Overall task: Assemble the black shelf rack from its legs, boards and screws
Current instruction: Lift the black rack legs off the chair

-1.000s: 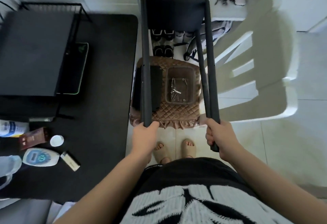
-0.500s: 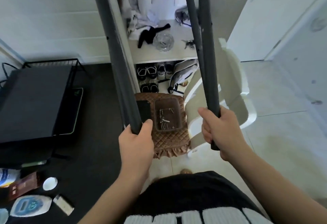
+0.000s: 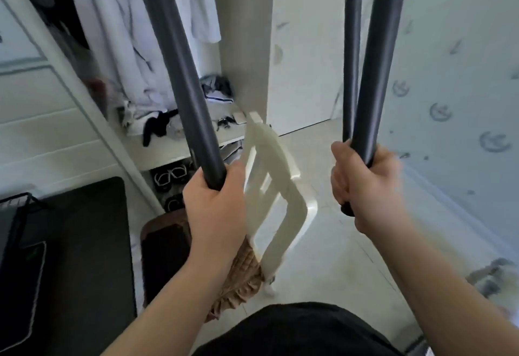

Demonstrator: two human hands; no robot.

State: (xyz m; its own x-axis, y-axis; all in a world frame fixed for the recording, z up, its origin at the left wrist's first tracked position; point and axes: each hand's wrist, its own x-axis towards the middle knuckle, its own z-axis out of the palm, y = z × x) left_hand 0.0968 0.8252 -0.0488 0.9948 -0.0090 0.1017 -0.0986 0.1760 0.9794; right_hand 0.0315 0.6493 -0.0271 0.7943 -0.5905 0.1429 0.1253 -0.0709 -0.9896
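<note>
The black shelf rack is lifted in front of me, its legs rising out of the top of the view. My left hand (image 3: 214, 206) grips the lower end of the left leg (image 3: 179, 74). My right hand (image 3: 362, 184) grips the lower ends of two right legs (image 3: 376, 60), whose tips poke out below my fist. The rack's boards are out of view above. The tray of screws on the chair is hidden behind my left arm.
A white plastic chair (image 3: 275, 187) with a brown quilted cushion (image 3: 238, 274) stands just beyond my hands. A black desk (image 3: 78, 243) is at the left. An open wardrobe with hanging clothes (image 3: 120, 46) and shoes is behind. A patterned wall (image 3: 463, 88) is at the right.
I have raised the rack from lying over the chair to nearly upright. My view has tilted up and turned right. Both hands keep their grips on the legs.
</note>
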